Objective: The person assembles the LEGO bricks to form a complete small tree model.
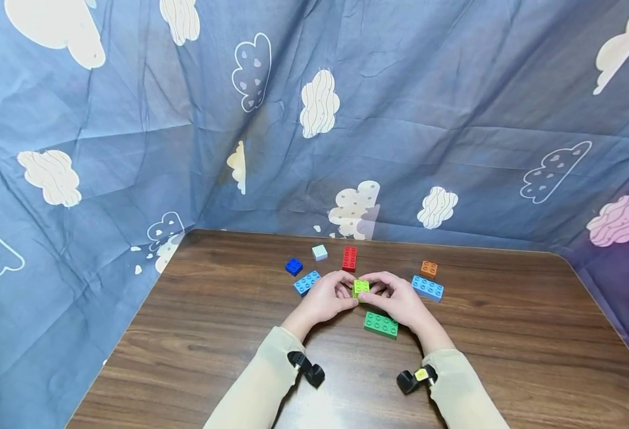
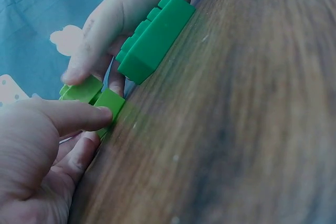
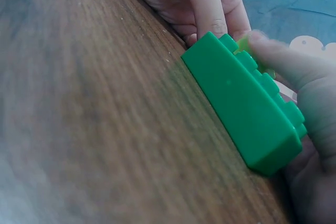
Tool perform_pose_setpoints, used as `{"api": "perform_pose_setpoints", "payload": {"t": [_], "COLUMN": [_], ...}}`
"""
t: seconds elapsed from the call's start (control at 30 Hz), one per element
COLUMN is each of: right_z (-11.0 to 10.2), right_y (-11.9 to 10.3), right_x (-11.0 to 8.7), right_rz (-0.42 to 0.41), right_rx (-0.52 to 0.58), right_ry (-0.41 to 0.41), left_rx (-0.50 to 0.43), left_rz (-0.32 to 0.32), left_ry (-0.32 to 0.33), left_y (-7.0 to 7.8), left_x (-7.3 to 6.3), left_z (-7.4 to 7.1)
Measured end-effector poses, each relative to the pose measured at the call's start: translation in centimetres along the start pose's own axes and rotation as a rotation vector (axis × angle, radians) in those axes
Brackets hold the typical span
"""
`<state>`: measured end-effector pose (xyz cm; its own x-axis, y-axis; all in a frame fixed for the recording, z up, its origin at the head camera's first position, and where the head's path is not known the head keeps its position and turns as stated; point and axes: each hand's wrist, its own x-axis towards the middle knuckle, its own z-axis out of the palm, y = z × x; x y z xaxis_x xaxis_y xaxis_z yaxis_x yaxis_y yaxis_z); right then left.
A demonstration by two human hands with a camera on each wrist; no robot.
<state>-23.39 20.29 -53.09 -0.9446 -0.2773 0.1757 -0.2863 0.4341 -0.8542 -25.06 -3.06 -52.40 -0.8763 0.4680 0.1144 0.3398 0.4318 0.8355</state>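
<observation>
Two lime-green toy bricks are between the hands, one above the other. My right hand point(image 1: 398, 299) pinches the upper lime brick point(image 1: 361, 286) between thumb and fingers. The lower lime brick point(image 2: 112, 102), close to the tabletop, is pinched by my left hand point(image 1: 326, 297). In the left wrist view the two bricks look slightly offset, with a dark line between them; whether their studs are joined I cannot tell. A green eight-stud brick point(image 1: 381, 325) lies nearer to me, studs up, and hides most of the lime bricks in the right wrist view.
Beyond the left hand lie a light blue brick point(image 1: 307, 282), a dark blue brick point(image 1: 293, 266), a pale brick point(image 1: 319, 252) and a red brick point(image 1: 349, 258). Past the right hand are an orange brick point(image 1: 429, 269) and another blue brick point(image 1: 427, 288). A cloud-print curtain point(image 1: 379, 131) borders the wooden table point(image 1: 186, 333).
</observation>
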Motion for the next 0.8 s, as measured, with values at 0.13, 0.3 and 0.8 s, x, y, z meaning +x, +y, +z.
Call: {"api": "perform_pose_setpoints", "payload": {"t": [0.13, 0.3, 0.8], "right_z": [0.03, 0.17, 0.32], "right_y": [-0.12, -0.37, -0.72], "right_x": [-0.03, 0.03, 0.1], "right_rz": [-0.003, -0.003, -0.023], "right_rx": [-0.003, -0.006, -0.045], "right_ry": [0.011, 0.026, 0.037], "left_rx": [0.002, -0.004, 0.001], "left_rz": [0.006, 0.004, 0.002], "left_ry": [-0.003, -0.008, -0.01], "left_y": [0.05, 0.1, 0.08], "left_x": [0.01, 0.02, 0.03], "left_z": [-0.13, -0.22, -0.2]}}
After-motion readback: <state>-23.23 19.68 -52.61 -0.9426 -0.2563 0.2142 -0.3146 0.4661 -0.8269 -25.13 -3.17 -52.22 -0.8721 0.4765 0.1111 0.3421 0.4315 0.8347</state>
